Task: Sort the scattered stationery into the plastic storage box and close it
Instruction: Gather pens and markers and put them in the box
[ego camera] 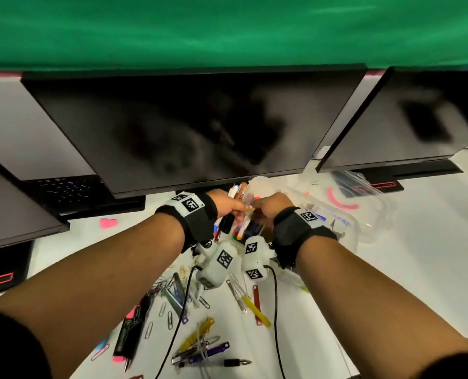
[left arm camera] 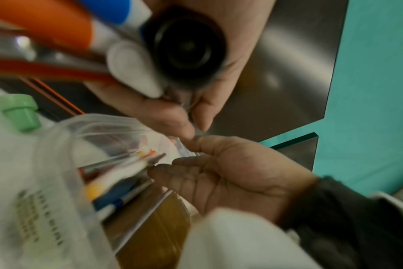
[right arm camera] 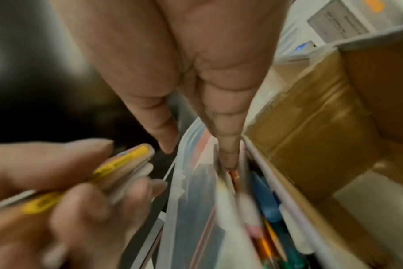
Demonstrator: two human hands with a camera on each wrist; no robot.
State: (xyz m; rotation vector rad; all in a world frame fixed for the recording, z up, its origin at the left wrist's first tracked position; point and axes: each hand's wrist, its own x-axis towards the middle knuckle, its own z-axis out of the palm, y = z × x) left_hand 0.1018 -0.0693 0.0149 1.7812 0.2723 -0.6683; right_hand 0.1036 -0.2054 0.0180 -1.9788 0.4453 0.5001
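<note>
two hands meet just beyond our wrists, over a clear zip bag [right arm camera: 191,209] of pens. our left hand [ego camera: 228,206] is curled round a bundle of markers [ego camera: 234,193], gathered, we judge, so that they go in together. our right hand [ego camera: 265,207] has its fingers [right arm camera: 228,145] extended, one tip pushed into the bag's mouth, apparently to keep it open. plastic storage box [ego camera: 369,214] lies open just right of the right hand. paper clips [ego camera: 170,315] and more pens [ego camera: 200,351] lie scattered below both wrists, not yet sorted.
</note>
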